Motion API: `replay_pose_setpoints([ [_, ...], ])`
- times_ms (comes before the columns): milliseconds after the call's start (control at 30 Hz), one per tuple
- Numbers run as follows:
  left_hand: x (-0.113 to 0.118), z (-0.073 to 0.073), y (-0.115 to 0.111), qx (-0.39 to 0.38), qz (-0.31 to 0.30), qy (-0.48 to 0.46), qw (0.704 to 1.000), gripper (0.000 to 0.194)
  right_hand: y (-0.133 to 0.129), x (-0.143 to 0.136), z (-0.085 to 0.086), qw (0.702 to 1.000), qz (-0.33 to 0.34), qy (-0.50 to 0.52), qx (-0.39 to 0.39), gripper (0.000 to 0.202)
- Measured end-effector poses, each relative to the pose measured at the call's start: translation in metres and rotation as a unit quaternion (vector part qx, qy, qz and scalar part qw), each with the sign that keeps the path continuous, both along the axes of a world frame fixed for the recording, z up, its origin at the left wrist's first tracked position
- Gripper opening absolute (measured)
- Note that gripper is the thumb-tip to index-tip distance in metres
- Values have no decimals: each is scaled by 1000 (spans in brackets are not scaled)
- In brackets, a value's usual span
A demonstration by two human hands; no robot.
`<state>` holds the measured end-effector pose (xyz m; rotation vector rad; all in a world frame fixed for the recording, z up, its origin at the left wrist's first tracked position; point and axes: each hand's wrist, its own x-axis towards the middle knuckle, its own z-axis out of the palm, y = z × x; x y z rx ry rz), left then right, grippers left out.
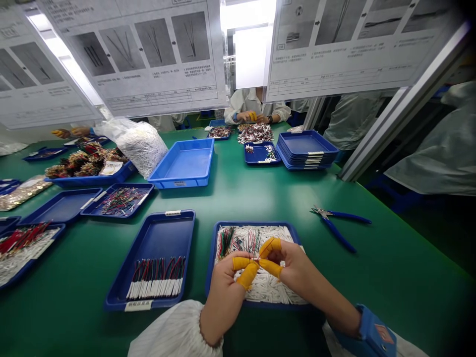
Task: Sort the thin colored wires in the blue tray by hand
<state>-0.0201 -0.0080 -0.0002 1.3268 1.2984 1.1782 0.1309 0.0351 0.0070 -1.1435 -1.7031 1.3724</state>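
Yellow finger covers are on the thumbs and index fingers of both hands. My left hand [227, 287] and my right hand [293, 263] meet fingertip to fingertip, pinching a thin wire piece [256, 260] between them. Both are over a blue tray [256, 224] filled with small white tubes [273, 290]. Bundles of red, black and green wires [226, 240] lie at that tray's upper left. To the left, a blue tray [167, 230] holds a row of wires with white sleeves [156, 287] at its near end.
Blue-handled pliers [334, 223] lie at the right. Farther off are a light blue bin [184, 161], stacked trays [307, 148], a bag of white tubes [139, 144] and trays of wires [121, 201]. A person [256, 106] works opposite. Instruction sheets [148, 54] hang above.
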Motion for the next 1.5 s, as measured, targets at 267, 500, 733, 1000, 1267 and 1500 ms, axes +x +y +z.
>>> replay_pose_setpoints([
  [267, 0, 1, -1, -12, 2, -9, 1000, 15, 1, -2, 0, 997, -7, -55, 47, 5],
  [500, 1, 3, -3, -14, -6, 4, 1000, 12, -2, -7, 5, 1000, -26, -14, 6, 5],
  [733, 0, 2, -2, 7, -15, 12, 1000, 14, -1, -7, 2, 999, -46, 11, -22, 8],
  [1000, -2, 2, -7, 115, -9, 124, 986, 16, -1, -8, 2, 999, -43, -8, 25, 8],
  [1267, -1, 1, -9, 168, -10, 169, 971, 19, -2, -7, 0, 993, -44, -56, 90, 8],
  [1500, -2, -1, -10, 223, -37, 229, 947, 23, -2, -7, -2, 993, -44, -51, 100, 6],
])
